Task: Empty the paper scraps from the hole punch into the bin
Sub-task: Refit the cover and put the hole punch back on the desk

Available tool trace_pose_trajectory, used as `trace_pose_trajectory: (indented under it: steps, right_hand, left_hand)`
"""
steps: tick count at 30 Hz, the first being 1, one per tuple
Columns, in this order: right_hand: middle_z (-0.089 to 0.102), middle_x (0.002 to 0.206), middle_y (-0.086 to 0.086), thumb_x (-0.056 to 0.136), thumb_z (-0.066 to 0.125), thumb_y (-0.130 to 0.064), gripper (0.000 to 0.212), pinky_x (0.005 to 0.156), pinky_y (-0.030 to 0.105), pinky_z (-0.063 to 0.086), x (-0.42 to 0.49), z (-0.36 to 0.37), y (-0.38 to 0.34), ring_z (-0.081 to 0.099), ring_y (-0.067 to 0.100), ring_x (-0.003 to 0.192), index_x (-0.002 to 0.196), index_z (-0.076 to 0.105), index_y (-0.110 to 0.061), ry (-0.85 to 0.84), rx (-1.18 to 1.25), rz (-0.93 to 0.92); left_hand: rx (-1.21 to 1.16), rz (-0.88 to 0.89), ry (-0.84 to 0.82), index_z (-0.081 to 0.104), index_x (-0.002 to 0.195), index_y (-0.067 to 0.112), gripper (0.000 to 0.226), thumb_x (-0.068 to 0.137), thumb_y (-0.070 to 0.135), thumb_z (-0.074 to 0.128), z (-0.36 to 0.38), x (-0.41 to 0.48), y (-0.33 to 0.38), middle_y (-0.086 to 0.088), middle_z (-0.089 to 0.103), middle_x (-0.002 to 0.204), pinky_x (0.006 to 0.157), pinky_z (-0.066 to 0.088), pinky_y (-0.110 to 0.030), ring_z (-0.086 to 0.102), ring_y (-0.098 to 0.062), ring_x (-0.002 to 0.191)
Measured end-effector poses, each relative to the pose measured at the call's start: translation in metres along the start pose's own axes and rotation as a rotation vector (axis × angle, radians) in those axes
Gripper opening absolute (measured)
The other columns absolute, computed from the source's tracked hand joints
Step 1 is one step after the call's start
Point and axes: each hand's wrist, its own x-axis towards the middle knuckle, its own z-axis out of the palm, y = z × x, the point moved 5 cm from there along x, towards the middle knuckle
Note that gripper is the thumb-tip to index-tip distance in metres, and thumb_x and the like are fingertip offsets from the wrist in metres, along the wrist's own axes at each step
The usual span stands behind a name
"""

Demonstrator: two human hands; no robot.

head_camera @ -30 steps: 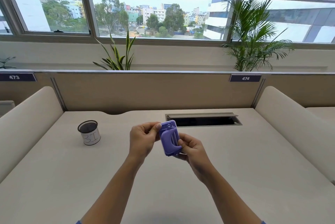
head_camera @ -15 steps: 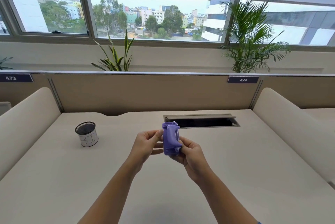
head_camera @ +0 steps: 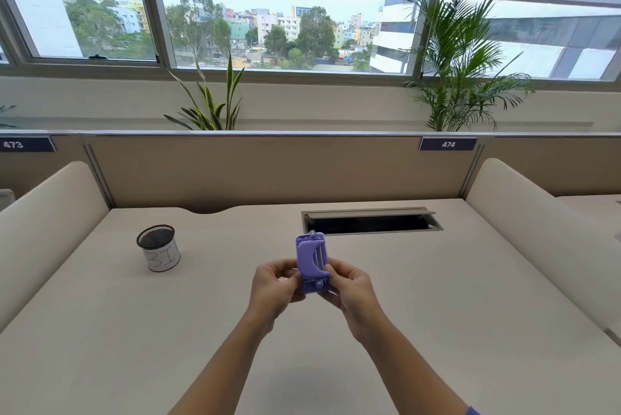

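left hand (head_camera: 274, 283) grips hole punch (head_camera: 312, 261) | right hand (head_camera: 349, 287) grips it too | bin (head_camera: 158, 247) well left on desk (head_camera: 437, 297)

1. Hole punch (head_camera: 311, 263): purple plastic, smooth with a slight sheen; thin pale metal-looking strips along its right side.
2. Bin (head_camera: 158, 247): black wire mesh, matt, lower part wrapped in white paper with handwritten marks.
3. Surface (head_camera: 437, 314): beige laminate, smooth and matt.
4. Cable hatch (head_camera: 371, 221): grey frame, metal-looking, dull finish.
5. Side dividers (head_camera: 537, 230): cream, matt, cloth-like covering.
6. Back panel (head_camera: 268, 172): tan, matt, with a grey metal-looking top rail.
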Motion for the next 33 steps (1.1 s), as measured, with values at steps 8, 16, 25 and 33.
trace_pose_trajectory:
  steps: [8, 16, 25, 33]
  right_hand:
    - [0.074, 0.103, 0.014, 0.097, 0.054, -0.013, 0.019, 0.072, 0.028, 0.060, 0.002, -0.003, 0.002, 0.073, 0.025, 0.091, 0.110, 0.068, -0.010, 0.034, -0.073, -0.013]
    - [0.075, 0.091, 0.002, 0.098, 0.053, -0.026, 0.017, 0.064, 0.027, 0.061, 0.000, -0.009, -0.004, 0.073, 0.018, 0.082, 0.099, 0.067, -0.016, 0.124, -0.292, -0.200]
    - [0.069, 0.104, -0.012, 0.079, 0.075, -0.040, 0.041, 0.071, 0.018, 0.059, -0.012, 0.006, -0.011, 0.072, 0.010, 0.085, 0.113, 0.063, -0.020, 0.100, -0.511, -0.449]
    - [0.071, 0.109, -0.006, 0.071, 0.073, -0.055, 0.061, 0.074, 0.017, 0.059, -0.015, 0.010, -0.001, 0.071, 0.012, 0.092, 0.120, 0.059, -0.021, 0.169, -0.578, -0.509]
  left_hand:
    - [0.009, -0.003, -0.007, 0.071, 0.104, 0.011, 0.019, 0.086, 0.009, 0.069, 0.001, 0.000, -0.004, -0.009, 0.074, 0.090, 0.061, 0.060, -0.029, 0.073, -0.023, 0.075]
    - [-0.061, 0.016, -0.034, 0.070, 0.106, 0.014, 0.021, 0.086, 0.007, 0.067, -0.001, -0.002, -0.001, -0.007, 0.074, 0.095, 0.061, 0.058, -0.024, 0.073, -0.020, 0.078]
    - [-0.114, 0.027, 0.026, 0.071, 0.102, 0.015, 0.018, 0.084, 0.009, 0.069, -0.003, -0.001, -0.006, -0.006, 0.075, 0.091, 0.066, 0.060, -0.028, 0.074, -0.023, 0.078]
    - [-0.144, 0.015, -0.027, 0.069, 0.097, 0.015, 0.015, 0.083, 0.011, 0.071, -0.006, -0.006, -0.012, -0.007, 0.076, 0.085, 0.065, 0.061, -0.031, 0.075, -0.022, 0.074]
